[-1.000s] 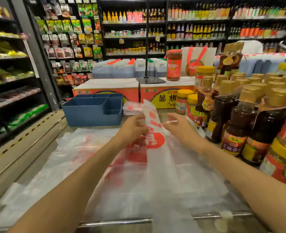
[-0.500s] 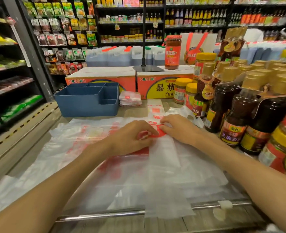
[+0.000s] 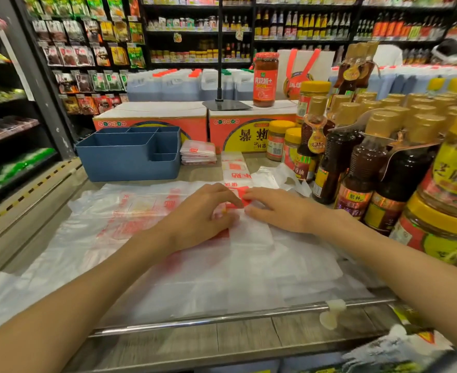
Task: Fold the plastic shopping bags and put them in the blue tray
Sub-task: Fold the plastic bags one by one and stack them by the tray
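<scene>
A long folded strip of white plastic bag with red print (image 3: 250, 232) lies down the middle of the counter, over a spread pile of loose bags (image 3: 109, 224). My left hand (image 3: 203, 214) and my right hand (image 3: 278, 208) meet on the strip at its red mark, fingers pinching and pressing the plastic there. The strip's far end (image 3: 234, 168) stretches past my fingers toward the boxes. The blue tray (image 3: 129, 154) stands at the back left, with nothing visible inside it. A small stack of folded bags (image 3: 197, 152) sits just right of the tray.
Sauce and oil bottles (image 3: 364, 162) crowd the right side, close to my right forearm. Orange cartons (image 3: 152, 117) and a red jar (image 3: 265, 79) stand behind the tray. A metal rail (image 3: 222, 319) runs along the counter's near edge. Shelves line the left.
The strip was held up off the counter a second ago; both hands have brought it down flat and now press it at the red mark. The view has tilted downward.
</scene>
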